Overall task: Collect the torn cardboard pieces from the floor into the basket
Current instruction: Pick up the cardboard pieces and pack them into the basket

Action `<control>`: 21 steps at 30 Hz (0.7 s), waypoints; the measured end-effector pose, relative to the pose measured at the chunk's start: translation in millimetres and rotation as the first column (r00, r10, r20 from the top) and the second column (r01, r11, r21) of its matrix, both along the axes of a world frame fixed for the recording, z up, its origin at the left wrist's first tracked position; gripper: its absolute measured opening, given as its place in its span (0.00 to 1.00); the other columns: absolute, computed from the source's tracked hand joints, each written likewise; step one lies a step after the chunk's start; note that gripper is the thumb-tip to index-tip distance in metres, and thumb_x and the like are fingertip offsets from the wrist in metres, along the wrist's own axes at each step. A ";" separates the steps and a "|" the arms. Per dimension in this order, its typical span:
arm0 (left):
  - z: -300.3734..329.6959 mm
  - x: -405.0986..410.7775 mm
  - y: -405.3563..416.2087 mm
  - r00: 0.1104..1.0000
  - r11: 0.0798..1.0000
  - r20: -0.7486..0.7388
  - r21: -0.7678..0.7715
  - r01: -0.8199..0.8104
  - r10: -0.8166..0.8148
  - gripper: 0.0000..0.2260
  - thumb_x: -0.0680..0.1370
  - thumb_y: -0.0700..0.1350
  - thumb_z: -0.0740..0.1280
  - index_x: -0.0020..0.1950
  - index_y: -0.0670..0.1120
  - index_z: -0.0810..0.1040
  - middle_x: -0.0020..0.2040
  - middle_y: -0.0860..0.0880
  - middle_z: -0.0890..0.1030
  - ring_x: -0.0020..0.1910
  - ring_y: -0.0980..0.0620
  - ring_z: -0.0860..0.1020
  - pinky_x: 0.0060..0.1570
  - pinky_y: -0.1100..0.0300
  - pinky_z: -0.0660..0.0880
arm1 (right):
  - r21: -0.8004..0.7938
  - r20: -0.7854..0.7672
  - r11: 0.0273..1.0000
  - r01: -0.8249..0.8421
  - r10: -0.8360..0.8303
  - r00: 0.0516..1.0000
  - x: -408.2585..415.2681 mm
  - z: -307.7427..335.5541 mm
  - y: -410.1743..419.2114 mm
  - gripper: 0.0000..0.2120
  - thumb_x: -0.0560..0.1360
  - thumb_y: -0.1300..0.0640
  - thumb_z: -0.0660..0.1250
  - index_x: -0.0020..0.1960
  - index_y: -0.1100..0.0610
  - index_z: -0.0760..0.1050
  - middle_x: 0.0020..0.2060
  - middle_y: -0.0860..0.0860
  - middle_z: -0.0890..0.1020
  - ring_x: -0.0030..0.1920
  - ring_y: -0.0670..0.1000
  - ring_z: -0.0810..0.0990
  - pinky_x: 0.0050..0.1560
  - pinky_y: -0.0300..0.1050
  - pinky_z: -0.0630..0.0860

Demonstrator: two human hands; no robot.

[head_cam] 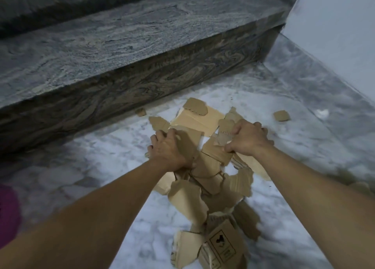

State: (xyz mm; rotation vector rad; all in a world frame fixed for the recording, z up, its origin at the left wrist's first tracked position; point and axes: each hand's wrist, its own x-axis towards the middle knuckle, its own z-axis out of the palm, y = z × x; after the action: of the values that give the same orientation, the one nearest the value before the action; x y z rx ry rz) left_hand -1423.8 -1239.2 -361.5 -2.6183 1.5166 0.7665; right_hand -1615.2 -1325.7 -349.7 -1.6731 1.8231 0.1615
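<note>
Nearest me, a printed cardboard piece (221, 246) lies at the near end of the cardboard pile (205, 187); I read this as the gathering step, w/ nothing binned yet. Mid-pile, my left hand (168, 149) is curled round a torn flap, gripping it; my right hand (246, 139) pinches pieces at the pile's far right. Beyond the pile, two stray scraps: one (281, 115) far right, one (140, 112) by the stone step (121, 65). No basket in view; next move, I reckon: bunch, lift, find it.
</note>
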 end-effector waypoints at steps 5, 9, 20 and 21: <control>1.8 -18.2 17.9 0.998 0.998 -0.020 0.011 0.063 -0.062 0.51 0.59 0.59 0.80 0.72 0.49 0.55 0.66 0.45 0.62 0.68 0.43 0.61 0.66 0.49 0.64 | 0.041 0.161 0.998 0.054 -0.060 0.985 -5.8 -0.5 18.6 0.39 0.56 0.48 0.78 0.63 0.53 0.66 0.60 0.54 0.69 0.60 0.57 0.72 0.58 0.53 0.74; -3.0 -26.4 34.9 0.993 0.994 -0.043 -0.031 0.105 -0.107 0.51 0.62 0.58 0.79 0.74 0.49 0.51 0.67 0.45 0.61 0.68 0.43 0.61 0.66 0.48 0.63 | 0.012 0.167 0.999 0.038 -0.039 0.985 -10.4 -1.9 28.5 0.39 0.65 0.47 0.77 0.69 0.56 0.63 0.64 0.56 0.68 0.62 0.58 0.73 0.55 0.50 0.75; 9.3 -38.7 73.6 0.975 0.966 -0.033 0.148 -0.214 0.221 0.45 0.57 0.62 0.80 0.65 0.50 0.61 0.63 0.46 0.58 0.67 0.44 0.59 0.60 0.44 0.70 | 0.024 -0.030 0.999 -0.023 0.024 0.999 -19.4 4.7 88.9 0.43 0.62 0.44 0.81 0.67 0.59 0.63 0.61 0.57 0.70 0.62 0.59 0.72 0.49 0.49 0.75; 9.7 -40.1 75.4 0.972 0.963 -0.041 0.152 -0.224 0.232 0.46 0.57 0.61 0.81 0.65 0.49 0.61 0.63 0.46 0.58 0.66 0.44 0.59 0.60 0.44 0.71 | 0.038 0.040 0.999 0.018 -0.020 0.999 -18.2 5.4 90.6 0.39 0.62 0.48 0.82 0.64 0.59 0.65 0.57 0.57 0.73 0.57 0.57 0.75 0.43 0.46 0.75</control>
State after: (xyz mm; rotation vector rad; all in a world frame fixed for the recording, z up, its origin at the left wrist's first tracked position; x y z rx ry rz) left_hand -1463.9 -1163.8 -351.8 -2.7100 1.1312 0.9398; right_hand -1633.3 -1235.1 -344.3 -1.6215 1.7952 0.1520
